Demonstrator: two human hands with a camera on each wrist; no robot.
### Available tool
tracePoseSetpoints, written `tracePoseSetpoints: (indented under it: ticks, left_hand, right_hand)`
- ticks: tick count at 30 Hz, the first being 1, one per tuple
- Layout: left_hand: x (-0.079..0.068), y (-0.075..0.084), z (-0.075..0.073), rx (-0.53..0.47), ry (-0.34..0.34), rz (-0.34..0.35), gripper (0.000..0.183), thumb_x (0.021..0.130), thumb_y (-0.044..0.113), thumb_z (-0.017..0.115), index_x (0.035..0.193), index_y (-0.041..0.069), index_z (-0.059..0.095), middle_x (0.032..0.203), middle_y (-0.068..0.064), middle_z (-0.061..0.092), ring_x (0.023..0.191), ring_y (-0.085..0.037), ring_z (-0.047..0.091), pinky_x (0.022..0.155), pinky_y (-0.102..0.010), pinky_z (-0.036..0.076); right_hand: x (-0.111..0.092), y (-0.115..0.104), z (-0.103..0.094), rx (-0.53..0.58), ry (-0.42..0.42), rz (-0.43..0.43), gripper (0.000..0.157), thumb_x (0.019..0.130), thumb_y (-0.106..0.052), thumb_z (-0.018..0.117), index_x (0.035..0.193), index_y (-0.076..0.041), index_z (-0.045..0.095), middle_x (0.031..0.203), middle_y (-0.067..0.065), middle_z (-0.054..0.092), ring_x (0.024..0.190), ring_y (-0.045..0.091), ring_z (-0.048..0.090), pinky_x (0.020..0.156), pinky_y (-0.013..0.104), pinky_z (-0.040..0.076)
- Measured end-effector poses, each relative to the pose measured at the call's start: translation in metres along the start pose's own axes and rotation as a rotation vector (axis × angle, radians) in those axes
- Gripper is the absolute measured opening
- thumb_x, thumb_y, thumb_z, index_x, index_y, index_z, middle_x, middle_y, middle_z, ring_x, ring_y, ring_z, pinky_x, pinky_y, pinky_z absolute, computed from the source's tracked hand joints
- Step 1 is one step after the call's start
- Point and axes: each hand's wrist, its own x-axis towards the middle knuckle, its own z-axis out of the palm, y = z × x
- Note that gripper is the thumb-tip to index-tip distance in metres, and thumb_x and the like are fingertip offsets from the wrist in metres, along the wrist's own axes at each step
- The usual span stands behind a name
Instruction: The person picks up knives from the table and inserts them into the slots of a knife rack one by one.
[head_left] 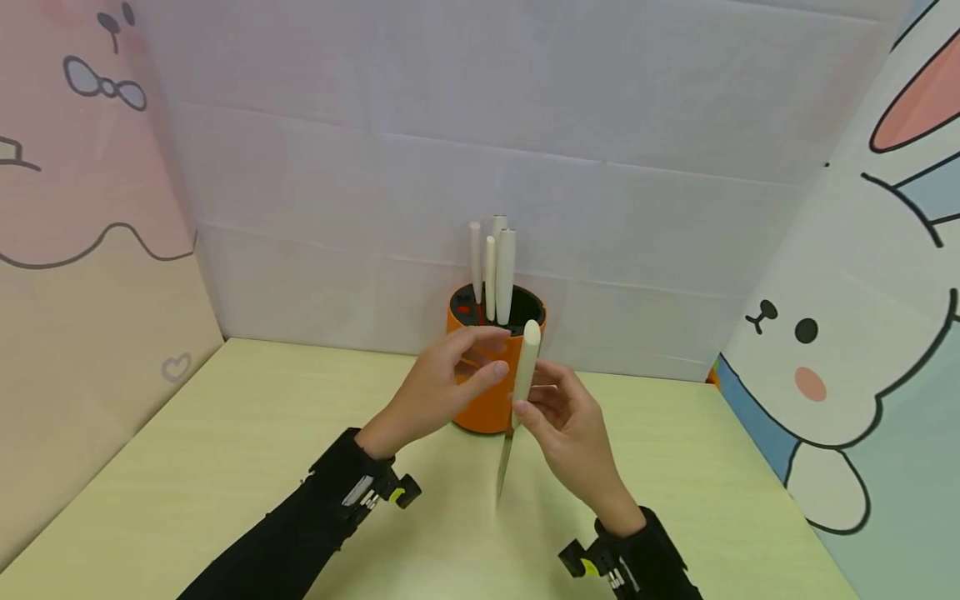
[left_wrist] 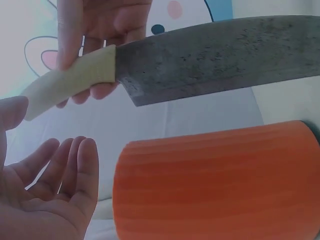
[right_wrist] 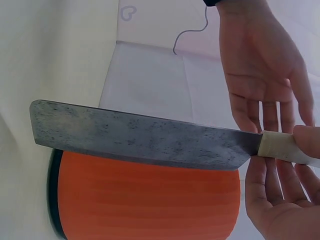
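A kitchen knife (head_left: 527,371) with a cream handle and a broad dark steel blade (left_wrist: 210,60) points downward in front of an orange knife holder (head_left: 480,408). My right hand (head_left: 567,429) pinches its handle between thumb and fingers. Beside the handle, on the other side, my left hand (head_left: 446,379) has loosely bent fingers with a gap between thumb and fingers. In the left wrist view its thumb (left_wrist: 12,112) lies close to the handle's end; whether they touch I cannot tell. The holder stands upright behind the blade, partly hidden by both hands.
Several white handles (head_left: 495,271) stick up from the holder's black top. Beneath is a pale yellow table (head_left: 315,392). A white sheet (head_left: 375,208) hangs behind it, with cartoon-printed panels (head_left: 840,350) on both sides.
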Motion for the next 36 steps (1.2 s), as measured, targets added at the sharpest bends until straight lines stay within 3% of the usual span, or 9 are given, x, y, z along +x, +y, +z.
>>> tracePoseSetpoints:
  ticks: [9, 21, 36]
  left_hand:
    - [0.020, 0.021, 0.010, 0.003, 0.038, 0.065, 0.037, 0.096, 0.035, 0.060, 0.130, 0.020, 0.054, 0.113, 0.007, 0.057, 0.094, -0.008, 0.059, 0.082, -0.031, 0.052]
    - [0.022, 0.025, 0.018, -0.039, 0.068, 0.020, 0.036, 0.093, 0.037, 0.063, 0.122, 0.015, 0.059, 0.102, 0.008, 0.059, 0.091, -0.007, 0.058, 0.081, -0.031, 0.052]
    - [0.028, 0.037, 0.007, -0.017, 0.067, 0.034, 0.027, 0.092, 0.035, 0.065, 0.113, 0.017, 0.061, 0.099, 0.009, 0.060, 0.088, -0.006, 0.059, 0.078, -0.029, 0.053]
  right_hand:
    - [0.000, -0.002, 0.002, 0.007, 0.011, 0.004, 0.046, 0.085, 0.013, 0.063, 0.128, 0.003, 0.048, 0.111, 0.017, 0.055, 0.093, 0.033, 0.061, 0.081, 0.031, 0.054]
    - [-0.001, -0.002, 0.001, -0.030, 0.020, 0.004, 0.048, 0.084, 0.011, 0.064, 0.129, 0.001, 0.049, 0.111, 0.015, 0.055, 0.091, 0.031, 0.060, 0.080, 0.034, 0.055]
    - [0.001, -0.004, 0.001, -0.033, 0.013, -0.031, 0.048, 0.086, 0.012, 0.062, 0.130, 0.001, 0.047, 0.112, 0.016, 0.057, 0.099, 0.029, 0.059, 0.088, 0.034, 0.051]
